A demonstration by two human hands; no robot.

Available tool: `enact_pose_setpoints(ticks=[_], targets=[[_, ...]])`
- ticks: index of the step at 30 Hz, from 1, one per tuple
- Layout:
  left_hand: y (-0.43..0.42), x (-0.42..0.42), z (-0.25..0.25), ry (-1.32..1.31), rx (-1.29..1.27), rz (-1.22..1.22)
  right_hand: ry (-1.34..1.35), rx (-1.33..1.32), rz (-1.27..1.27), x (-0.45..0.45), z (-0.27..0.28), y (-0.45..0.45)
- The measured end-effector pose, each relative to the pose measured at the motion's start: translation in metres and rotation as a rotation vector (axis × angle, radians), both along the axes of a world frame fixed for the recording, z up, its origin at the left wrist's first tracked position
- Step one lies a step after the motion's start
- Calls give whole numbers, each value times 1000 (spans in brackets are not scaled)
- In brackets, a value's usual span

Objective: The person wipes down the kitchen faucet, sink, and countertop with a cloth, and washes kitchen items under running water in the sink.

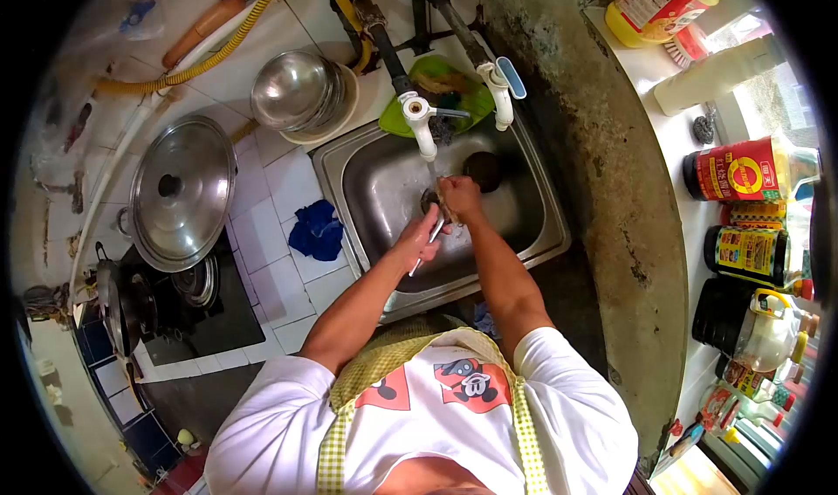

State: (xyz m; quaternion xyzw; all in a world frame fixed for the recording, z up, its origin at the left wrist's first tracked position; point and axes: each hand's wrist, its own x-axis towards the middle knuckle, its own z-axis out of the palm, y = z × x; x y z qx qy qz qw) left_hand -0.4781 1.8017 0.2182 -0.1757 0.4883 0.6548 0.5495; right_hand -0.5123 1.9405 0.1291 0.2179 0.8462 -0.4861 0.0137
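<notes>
Over the steel sink (pixel 362 168), both of my hands are close together under the white tap (pixel 421 128), with water running from it. My left hand (pixel 417 238) is closed on a utensil with a thin pale handle (pixel 427 250), which points down and left out of the fingers. A small dark rounded part (pixel 429 200) shows above that hand; I cannot tell if it belongs to the utensil. Beside it my right hand (pixel 461 198) is closed round a tan, ragged thing (pixel 447 209), mostly covered by the fingers. A dark round object (pixel 482 171) lies in the basin behind my right hand.
A green basin (pixel 476 102) stands behind the taps. Stacked steel bowls (pixel 292 92) and a blue cloth (pixel 316 231) are left of the sink. Farther left are a lidded pot (pixel 185 194) and a stove (pixel 209 320). Bottles and jars (pixel 742 255) line the right ledge.
</notes>
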Motion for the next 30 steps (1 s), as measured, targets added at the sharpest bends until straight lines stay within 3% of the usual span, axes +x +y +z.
enact_pose_setpoints(ticks=[2, 3, 5, 9, 11, 13, 15, 17, 18, 20, 22, 24, 25, 26, 27, 28, 29, 30], targets=[[6, -3, -17, 80, -23, 137, -165, -636, -231, -5, -21, -1], [10, -6, -23, 158, -49, 271, -166, -629, -225, 1, -7, -4], [14, -17, -30, 16, -50, 419, -116, -915, -354, 18, 21, -17], [4, -22, -52, -153, -77, 422, 69, -945, -388, 45, 48, -20], [-3, -28, -60, -446, 229, 579, 33, -926, -392, 48, 62, -23], [2, -26, -51, -322, 113, 568, 1, -902, -428, 60, 61, -33], [14, -21, -30, -89, -119, 505, 338, 53, 91, 72, 52, -56], [10, -19, -65, -40, -21, 432, 341, 115, 83, 69, 49, -64], [12, -19, -69, -78, 42, 539, 345, 166, 75, 66, 49, -66], [15, -16, -65, -118, 97, 651, 252, 174, 37, 42, 39, -52], [22, -8, -34, -352, 84, 642, 150, 178, -14, 33, 38, -50], [21, -11, -16, -324, 79, 632, 121, -77, -45, 26, 56, -47], [18, -9, -13, -306, 75, 632, 116, -72, -51, 31, 52, -48], [-4, -17, -102, -85, 451, 360, 70, -104, 61, 39, 45, -50], [-1, -19, -89, -84, 459, 359, 26, -135, 173, 46, 42, -51], [0, -20, -58, -107, 277, 474, -86, -311, 256, 56, 54, -50], [2, -23, -31, -126, 95, 585, -84, -309, 251, 58, 69, -53], [4, -20, -18, -130, 162, 599, -9, -226, 196, 62, 82, -58]])
